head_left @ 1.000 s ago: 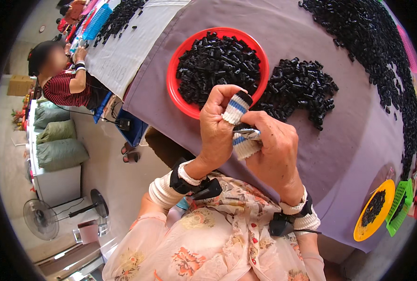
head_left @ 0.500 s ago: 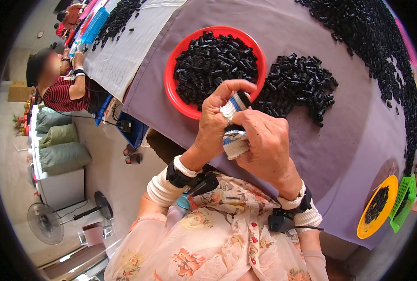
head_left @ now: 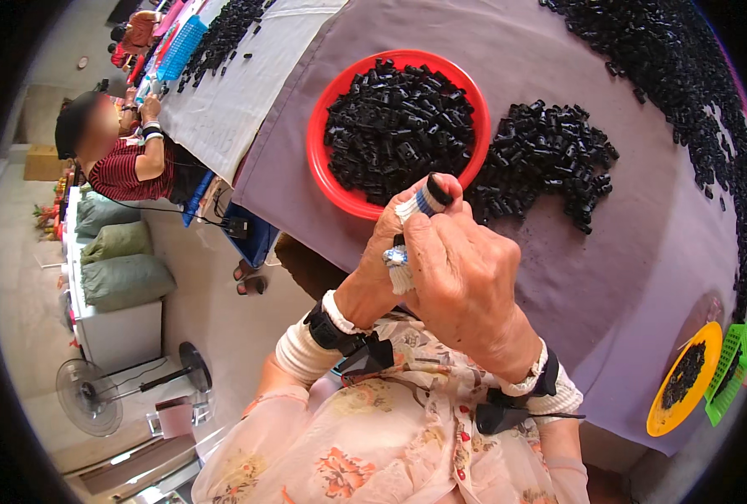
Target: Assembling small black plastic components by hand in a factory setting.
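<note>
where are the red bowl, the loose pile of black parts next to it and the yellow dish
red bowl (head_left: 316, 160), head view, its left rim
loose pile of black parts (head_left: 550, 155), head view, middle of the heap
yellow dish (head_left: 709, 336), head view, its bare upper rim

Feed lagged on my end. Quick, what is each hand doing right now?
Left hand: closed, taped fingers pinching a small black plastic piece.
Right hand: closed against the left; what it holds cannot be told.

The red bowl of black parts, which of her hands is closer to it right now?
Left. The left hand has its taped fingertips at the red bowl's near rim; the right hand sits behind it, nearer her body.
</note>
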### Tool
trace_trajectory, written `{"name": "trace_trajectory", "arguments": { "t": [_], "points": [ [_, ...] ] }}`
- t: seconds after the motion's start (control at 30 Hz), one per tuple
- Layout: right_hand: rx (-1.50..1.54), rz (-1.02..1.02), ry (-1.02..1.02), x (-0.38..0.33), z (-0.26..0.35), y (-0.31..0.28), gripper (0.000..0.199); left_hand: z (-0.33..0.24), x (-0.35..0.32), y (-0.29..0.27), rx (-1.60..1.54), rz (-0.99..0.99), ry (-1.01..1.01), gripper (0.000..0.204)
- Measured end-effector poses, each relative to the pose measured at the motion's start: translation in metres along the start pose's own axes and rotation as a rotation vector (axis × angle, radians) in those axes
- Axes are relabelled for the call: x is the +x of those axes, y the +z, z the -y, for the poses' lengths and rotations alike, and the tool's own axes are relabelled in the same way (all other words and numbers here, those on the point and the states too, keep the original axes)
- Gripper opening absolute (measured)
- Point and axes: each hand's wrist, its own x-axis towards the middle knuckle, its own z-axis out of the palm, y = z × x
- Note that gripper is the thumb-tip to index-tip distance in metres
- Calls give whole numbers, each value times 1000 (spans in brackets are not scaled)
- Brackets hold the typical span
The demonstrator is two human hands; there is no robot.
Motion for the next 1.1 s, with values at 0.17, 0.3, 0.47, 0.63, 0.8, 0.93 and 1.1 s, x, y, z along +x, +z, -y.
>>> {"name": "trace_trajectory", "arguments": {
  "t": [0.17,0.3,0.47,0.63,0.8,0.93,1.1],
  "points": [
    [34,6,31,-2,1,2,27,3,-3,-6,-99,156,-59,20],
    [105,-42,34,-3,1,-3,15,6,-5,6,-73,-21,15,19],
    [325,22,74,-9,-17,-28,25,-4,-4,20,16,-9,-47,27],
    [473,28,382,-19,-34,-46,20,-4,-5,26,-23,58,-64,26],
    [525,18,515,-31,-44,-45,18,-3,-4,27,-24,126,-66,25],
    [534,33,547,-37,-48,-43,17,-2,-5,32,-50,140,-66,23],
    [601,60,613,-41,-53,-40,15,-2,-7,36,-69,152,-70,22]
  ]
}}
